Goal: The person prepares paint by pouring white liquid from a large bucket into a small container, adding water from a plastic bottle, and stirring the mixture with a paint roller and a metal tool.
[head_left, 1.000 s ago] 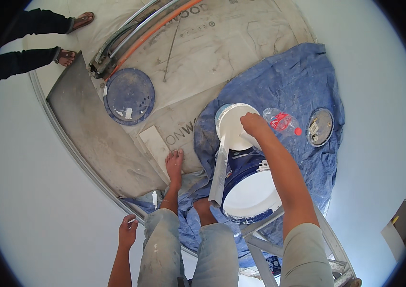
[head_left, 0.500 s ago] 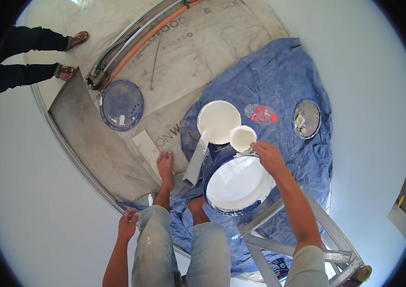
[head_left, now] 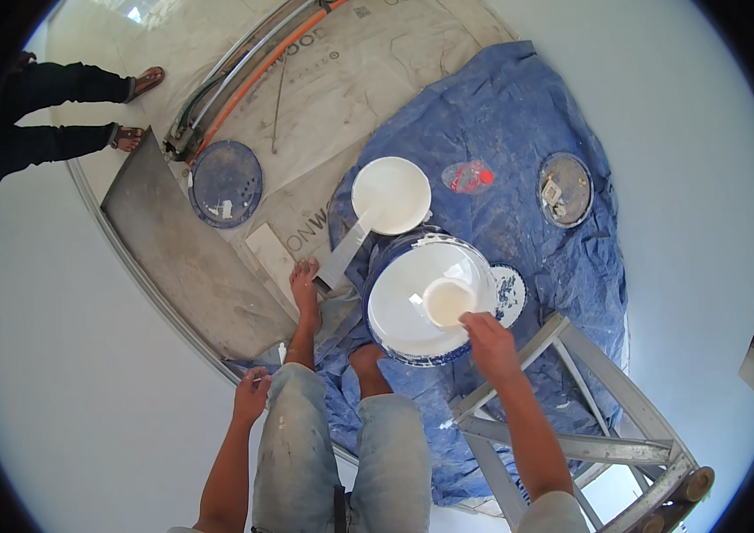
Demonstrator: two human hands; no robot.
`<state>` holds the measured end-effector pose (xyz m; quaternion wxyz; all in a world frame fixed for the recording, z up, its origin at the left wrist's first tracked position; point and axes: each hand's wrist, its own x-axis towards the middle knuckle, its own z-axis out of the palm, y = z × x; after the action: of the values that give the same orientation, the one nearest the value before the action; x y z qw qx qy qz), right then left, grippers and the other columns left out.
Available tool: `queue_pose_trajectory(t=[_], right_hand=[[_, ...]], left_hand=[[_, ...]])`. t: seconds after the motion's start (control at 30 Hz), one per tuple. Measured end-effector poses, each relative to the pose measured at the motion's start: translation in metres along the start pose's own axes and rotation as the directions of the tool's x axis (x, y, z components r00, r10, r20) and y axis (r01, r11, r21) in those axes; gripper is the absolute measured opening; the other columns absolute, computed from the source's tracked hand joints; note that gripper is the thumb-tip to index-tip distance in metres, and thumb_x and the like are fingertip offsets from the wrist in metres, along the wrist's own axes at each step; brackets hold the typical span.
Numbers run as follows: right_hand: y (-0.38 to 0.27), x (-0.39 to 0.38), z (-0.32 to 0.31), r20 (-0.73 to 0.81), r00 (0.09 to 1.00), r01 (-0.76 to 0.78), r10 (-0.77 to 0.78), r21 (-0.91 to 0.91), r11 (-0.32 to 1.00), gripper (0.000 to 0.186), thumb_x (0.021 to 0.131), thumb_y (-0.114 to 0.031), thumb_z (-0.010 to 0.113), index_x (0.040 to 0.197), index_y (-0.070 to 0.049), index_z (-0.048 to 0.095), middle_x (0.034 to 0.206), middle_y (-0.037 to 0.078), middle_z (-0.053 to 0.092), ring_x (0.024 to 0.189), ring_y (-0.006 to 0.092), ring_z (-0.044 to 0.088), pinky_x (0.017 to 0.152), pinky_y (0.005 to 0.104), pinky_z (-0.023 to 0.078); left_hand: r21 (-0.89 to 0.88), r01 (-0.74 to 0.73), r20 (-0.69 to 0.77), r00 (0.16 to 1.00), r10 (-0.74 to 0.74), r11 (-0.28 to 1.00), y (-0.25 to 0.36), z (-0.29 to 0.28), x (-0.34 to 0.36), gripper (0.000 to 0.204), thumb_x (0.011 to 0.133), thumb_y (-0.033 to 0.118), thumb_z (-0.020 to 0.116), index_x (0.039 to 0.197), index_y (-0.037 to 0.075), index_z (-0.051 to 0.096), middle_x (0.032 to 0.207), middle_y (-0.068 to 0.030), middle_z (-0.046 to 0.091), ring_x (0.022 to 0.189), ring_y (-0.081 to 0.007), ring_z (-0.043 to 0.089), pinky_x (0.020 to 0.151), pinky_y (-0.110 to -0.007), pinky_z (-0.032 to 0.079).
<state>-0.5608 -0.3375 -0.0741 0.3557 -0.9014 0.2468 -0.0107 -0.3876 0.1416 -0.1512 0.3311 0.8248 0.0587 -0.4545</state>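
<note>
My right hand [head_left: 486, 336] grips a small white cup [head_left: 448, 302] inside the rim of a large blue bucket of white liquid [head_left: 399, 311]. Just above this bucket stands a smaller white bucket [head_left: 395, 186], with a flat pale strip [head_left: 341, 258] leaning in it. A white-and-blue round lid [head_left: 508, 298] lies partly hidden to the right of the large bucket. At lower left, my left hand [head_left: 251, 393] hangs beside my knee, fingers curled around something small that I cannot make out.
An aluminium stepladder [head_left: 599, 391] stands at right on a blue tarp [head_left: 501, 98], near a plastic bottle [head_left: 466, 178] and a grimy lid [head_left: 563, 188]. Upper left are another blue lid [head_left: 222, 178], orange and grey pipes [head_left: 266, 62], and another person's dark-trousered legs [head_left: 66, 84].
My right hand has brought the cup from over the smaller bucket down into the large bucket. The view has shifted, and more of the ladder shows.
</note>
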Motion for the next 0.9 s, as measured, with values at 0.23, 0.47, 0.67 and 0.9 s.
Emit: queue_pose_trajectory(t=[0.23, 0.47, 0.67, 0.9], right_hand=[[0.066, -0.002, 0.108, 0.2, 0.98, -0.01, 0.018, -0.043, 0.999, 0.014, 0.086, -0.002, 0.052, 0.097, -0.004, 0.06, 0.083, 0.015, 0.058, 0.078, 0.037, 0.062, 0.069, 0.0446, 0.052], [0.077, 0.023, 0.153, 0.272, 0.957, -0.064, 0.103, -0.15, 0.987, 0.016, 0.079, -0.001, 0.053, 0.093, -0.003, 0.061, 0.088, 0.02, 0.062, 0.081, 0.0399, 0.065, 0.072, 0.0477, 0.054], [0.071, 0.026, 0.156, 0.199, 0.966, -0.14, 0.168, -0.145, 0.979, 0.013, 0.088, -0.007, 0.054, 0.094, -0.003, 0.064, 0.081, 0.021, 0.064, 0.076, 0.0394, 0.064, 0.07, 0.0467, 0.053], [0.046, -0.002, 0.129, 0.033, 0.989, -0.143, 0.142, 0.014, 0.99, 0.012, 0.093, -0.011, 0.055, 0.096, -0.003, 0.063, 0.088, 0.02, 0.067, 0.08, 0.0369, 0.067, 0.07, 0.0454, 0.054]], left_hand=[[0.09, -0.001, -0.015, 1.0, 0.002, 0.996, -0.002, -0.01, -0.016, 0.03, 0.095, 0.019, 0.06, 0.116, -0.003, 0.059, 0.107, -0.0137, 0.067, 0.093, -0.0203, 0.066, 0.084, -0.033, 0.052], [0.116, 0.089, -0.067, 0.994, -0.082, 0.989, -0.02, -0.025, -0.022, 0.032, 0.094, 0.019, 0.061, 0.118, -0.003, 0.059, 0.107, -0.0143, 0.067, 0.093, -0.0215, 0.067, 0.084, -0.033, 0.052], [0.073, 0.084, -0.053, 0.995, -0.08, 0.994, -0.019, -0.023, -0.018, 0.034, 0.095, 0.02, 0.062, 0.119, -0.003, 0.058, 0.108, -0.0132, 0.066, 0.093, -0.0198, 0.065, 0.083, -0.033, 0.052], [0.041, 0.066, -0.037, 0.997, -0.064, 0.997, -0.02, -0.021, -0.015, 0.035, 0.095, 0.02, 0.062, 0.12, -0.004, 0.057, 0.11, -0.0133, 0.066, 0.095, -0.0194, 0.065, 0.085, -0.033, 0.052]])
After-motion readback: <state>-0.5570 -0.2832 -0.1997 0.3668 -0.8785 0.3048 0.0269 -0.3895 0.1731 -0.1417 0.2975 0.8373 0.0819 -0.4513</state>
